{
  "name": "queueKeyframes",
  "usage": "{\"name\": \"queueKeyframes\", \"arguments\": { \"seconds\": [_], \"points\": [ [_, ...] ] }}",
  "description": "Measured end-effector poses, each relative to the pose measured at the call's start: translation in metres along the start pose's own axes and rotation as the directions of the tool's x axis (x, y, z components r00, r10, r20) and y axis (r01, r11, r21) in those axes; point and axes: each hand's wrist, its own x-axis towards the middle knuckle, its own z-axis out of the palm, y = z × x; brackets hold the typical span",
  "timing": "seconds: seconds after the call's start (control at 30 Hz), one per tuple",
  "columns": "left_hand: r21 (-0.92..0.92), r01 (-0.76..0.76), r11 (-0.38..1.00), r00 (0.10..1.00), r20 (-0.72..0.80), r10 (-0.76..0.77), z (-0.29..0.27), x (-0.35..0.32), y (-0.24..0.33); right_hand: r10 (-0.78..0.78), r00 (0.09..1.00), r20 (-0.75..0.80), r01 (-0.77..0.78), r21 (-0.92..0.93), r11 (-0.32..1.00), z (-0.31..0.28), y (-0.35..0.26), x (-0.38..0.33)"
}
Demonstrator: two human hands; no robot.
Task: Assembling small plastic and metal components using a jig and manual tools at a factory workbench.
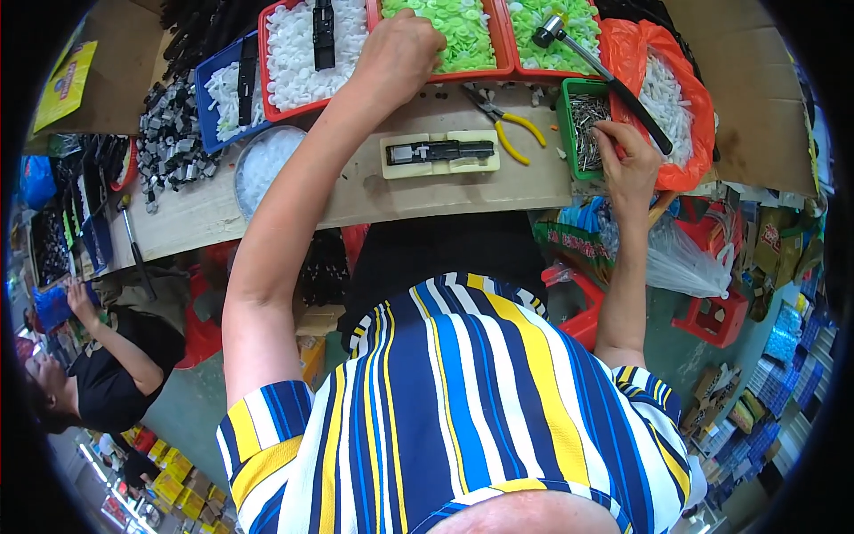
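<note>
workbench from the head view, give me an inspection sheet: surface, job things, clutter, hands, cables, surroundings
surface: wooden bench, crowded along its far edge
job things: black part on a cream jig; red tray of green pieces; green box of metal pins
clutter: yellow-handled pliers, hammer, trays of white pieces, orange bag, pile of grey parts
hands: left hand reaches into the green pieces; right hand picks at the pins; grip hidden on both
cables: nothing seen
surroundings: another person seated at left; red stools, boxes and bags on the floor
</note>
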Motion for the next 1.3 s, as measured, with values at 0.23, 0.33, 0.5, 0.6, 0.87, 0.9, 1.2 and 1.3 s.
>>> {"name": "queueKeyframes", "arguments": {
  "seconds": [0.23, 0.33, 0.5, 0.6, 0.87, 0.9, 1.2, 1.3],
  "points": [
    [0.019, -0.067, 0.998, 0.992, -0.104, 0.069, 0.006, -0.004, -0.003, 0.002, 1.000, -0.004, 0.000, 0.254, 0.967, 0.026, -0.048, 0.014],
    [-0.047, -0.047, 0.998, 0.986, -0.165, 0.039, 0.006, -0.009, -0.006, -0.101, 0.994, 0.037, 0.084, 0.323, 0.943, 0.043, -0.073, 0.026],
    [-0.373, 0.075, 0.925, 0.933, -0.302, -0.197, -0.011, -0.020, 0.024, -0.094, 0.995, 0.026, 0.073, 0.444, 0.893, 0.064, -0.100, 0.041],
    [-0.539, 0.193, 0.820, 0.900, -0.234, -0.366, -0.018, -0.032, 0.043, -0.084, 0.996, 0.020, 0.063, 0.493, 0.868, 0.072, -0.107, 0.044],
    [-0.660, 0.228, 0.715, 0.884, -0.166, -0.436, -0.016, -0.048, 0.063, -0.090, 0.996, 0.028, 0.062, 0.528, 0.847, 0.075, -0.106, 0.038],
    [-0.652, 0.221, 0.726, 0.886, -0.177, -0.429, -0.016, -0.048, 0.064, -0.081, 0.996, 0.027, 0.054, 0.533, 0.844, 0.075, -0.106, 0.038],
    [-0.534, 0.074, 0.842, 0.880, -0.362, -0.307, -0.015, -0.048, 0.067, -0.064, 0.998, 0.018, 0.044, 0.547, 0.836, 0.076, -0.109, 0.031],
    [-0.548, 0.076, 0.833, 0.868, -0.375, -0.325, -0.016, -0.051, 0.069, -0.051, 0.998, 0.040, 0.021, 0.545, 0.838, 0.075, -0.114, 0.030]
  ]
}}
